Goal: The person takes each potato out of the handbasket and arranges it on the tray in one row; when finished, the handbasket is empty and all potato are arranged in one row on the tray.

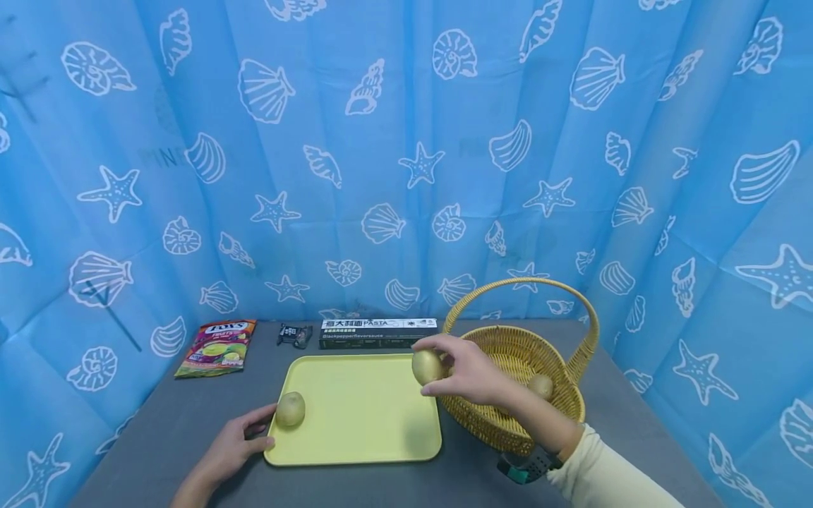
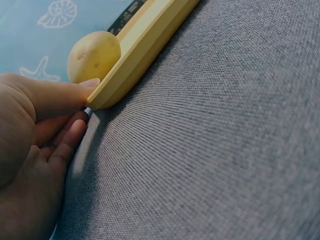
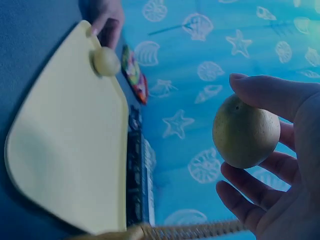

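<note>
My right hand (image 1: 466, 370) grips a potato (image 3: 246, 131) between thumb and fingers, raised over the right end of the yellow tray (image 1: 362, 416). A second potato (image 1: 290, 409) rests inside the tray at its left edge. With the thumb on the rim and the fingers at its outer side, my left hand (image 1: 231, 446) pinches the tray's left edge; the left wrist view shows this hand (image 2: 40, 115) close up beside that potato (image 2: 94, 56). Under the right forearm stands a wicker basket (image 1: 473, 416) with a tall handle, holding another potato (image 1: 540, 386), partly hidden by the arm.
Behind the tray lies a black and white pasta box (image 1: 379, 334). A small dark packet (image 1: 294, 335) sits left of it, and a colourful fruit candy bag (image 1: 218, 348) lies farther left. A blue shell-print curtain (image 1: 394, 162) closes off the grey table's (image 1: 330, 488) back and sides.
</note>
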Demonstrator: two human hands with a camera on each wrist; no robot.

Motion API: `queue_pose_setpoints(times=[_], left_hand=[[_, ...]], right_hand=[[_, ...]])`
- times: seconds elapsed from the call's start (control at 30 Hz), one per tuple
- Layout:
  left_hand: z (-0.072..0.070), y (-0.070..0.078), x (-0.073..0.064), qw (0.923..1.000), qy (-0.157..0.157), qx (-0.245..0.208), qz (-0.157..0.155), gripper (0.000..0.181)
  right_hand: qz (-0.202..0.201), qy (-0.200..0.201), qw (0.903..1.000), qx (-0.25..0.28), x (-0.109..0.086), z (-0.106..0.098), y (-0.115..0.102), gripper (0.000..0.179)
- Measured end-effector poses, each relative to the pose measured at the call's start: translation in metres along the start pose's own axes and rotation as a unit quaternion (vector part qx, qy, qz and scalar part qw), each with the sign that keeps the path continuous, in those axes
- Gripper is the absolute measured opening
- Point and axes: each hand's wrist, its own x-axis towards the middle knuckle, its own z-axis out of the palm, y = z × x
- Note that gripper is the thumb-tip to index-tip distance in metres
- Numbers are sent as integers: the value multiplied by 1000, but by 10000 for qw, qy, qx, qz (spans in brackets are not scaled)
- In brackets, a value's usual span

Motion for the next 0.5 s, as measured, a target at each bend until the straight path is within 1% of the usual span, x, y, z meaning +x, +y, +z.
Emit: queue_pose_setpoints(times=[0.1,0.2,0.33,0.5], left_hand=[[0,0,1,10000,6,26,-10,64],[0,-1,1,10000,18,79,-26,64],[0,1,1,10000,30,82,-27,66],[-1,1,0,10000,19,62,-11,66]], right_hand=[[-93,-144,9997,-166,12,15,0,58],[-78,-312,9994,-153,25,31,2,59],[79,-508,9987,-15,40,57,9,60],[253,-555,9977,-280,58,94,21,58]])
